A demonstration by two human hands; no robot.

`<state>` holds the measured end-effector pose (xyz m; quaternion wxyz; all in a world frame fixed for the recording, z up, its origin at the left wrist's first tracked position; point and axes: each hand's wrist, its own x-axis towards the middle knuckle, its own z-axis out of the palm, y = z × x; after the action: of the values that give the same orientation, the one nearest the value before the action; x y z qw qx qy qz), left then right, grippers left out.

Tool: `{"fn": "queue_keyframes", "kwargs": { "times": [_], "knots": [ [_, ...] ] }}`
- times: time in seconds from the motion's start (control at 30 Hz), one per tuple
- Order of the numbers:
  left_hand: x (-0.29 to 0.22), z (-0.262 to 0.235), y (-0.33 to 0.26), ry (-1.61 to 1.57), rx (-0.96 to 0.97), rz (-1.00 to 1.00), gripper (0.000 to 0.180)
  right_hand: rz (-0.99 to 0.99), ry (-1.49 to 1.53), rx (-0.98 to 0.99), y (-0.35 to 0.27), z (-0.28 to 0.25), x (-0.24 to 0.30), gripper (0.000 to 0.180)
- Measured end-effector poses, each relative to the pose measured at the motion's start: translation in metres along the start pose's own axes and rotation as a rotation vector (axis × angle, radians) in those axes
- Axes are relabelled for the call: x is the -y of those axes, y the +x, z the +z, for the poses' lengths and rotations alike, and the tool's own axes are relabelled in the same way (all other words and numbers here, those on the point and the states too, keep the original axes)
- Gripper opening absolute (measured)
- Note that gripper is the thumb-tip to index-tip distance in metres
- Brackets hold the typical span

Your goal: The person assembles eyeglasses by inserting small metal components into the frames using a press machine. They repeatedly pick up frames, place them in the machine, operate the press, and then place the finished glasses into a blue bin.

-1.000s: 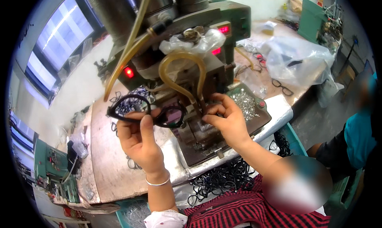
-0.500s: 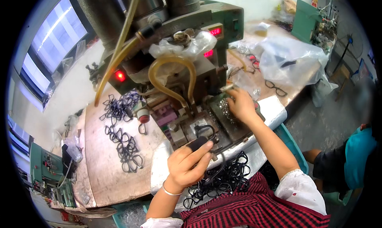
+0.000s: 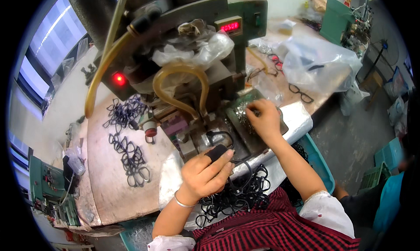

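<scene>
My left hand (image 3: 204, 175), with a black cover on a finger, grips a black eyeglass frame (image 3: 231, 139) at the front of the green press (image 3: 245, 10). One rim of the frame lies over the metal fixture (image 3: 209, 140); another part hangs below my fingers. On the plate to the right, my right hand (image 3: 266, 122) is at a heap of small shiny metal pieces (image 3: 240, 115). Its thumb and fingertips are pinched together, and anything between them is too small to make out. A pile of black eyeglass frames (image 3: 236, 198) lies just below my left hand.
More black frames (image 3: 131, 157) are strewn on the table to the left, beside a red button (image 3: 150, 132). A yellowish hose (image 3: 159, 78) loops above the fixture. Plastic bags (image 3: 319, 63) and loose glasses (image 3: 301, 93) lie at the right; a teal crate (image 3: 321, 157) stands below.
My right hand has come back from the plate's far end to the heap of metal pieces, its fingers now curled in. My left hand still holds the frame at the fixture.
</scene>
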<state>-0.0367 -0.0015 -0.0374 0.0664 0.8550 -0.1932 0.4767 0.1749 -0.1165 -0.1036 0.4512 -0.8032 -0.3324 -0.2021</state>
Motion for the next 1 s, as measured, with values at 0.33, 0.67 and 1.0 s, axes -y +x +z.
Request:
{"fn": "queue_keyframes", "kwargs": {
  "times": [0.33, 0.67, 1.0],
  "knots": [
    [-0.018, -0.026, -0.039, 0.181, 0.026, -0.398, 0.025, 0.263, 0.274, 0.086, -0.016, 0.001, 0.007, 0.014],
    [0.215, -0.043, -0.184, 0.493, 0.420, -0.918, 0.027, 0.227, 0.329, 0.237, -0.012, -0.021, 0.023, 0.014],
    [0.148, -0.127, -0.175, 0.624, -0.049, -1.496, 0.025, 0.390, 0.444, 0.199, -0.059, -0.092, -0.001, 0.015]
  ]
}}
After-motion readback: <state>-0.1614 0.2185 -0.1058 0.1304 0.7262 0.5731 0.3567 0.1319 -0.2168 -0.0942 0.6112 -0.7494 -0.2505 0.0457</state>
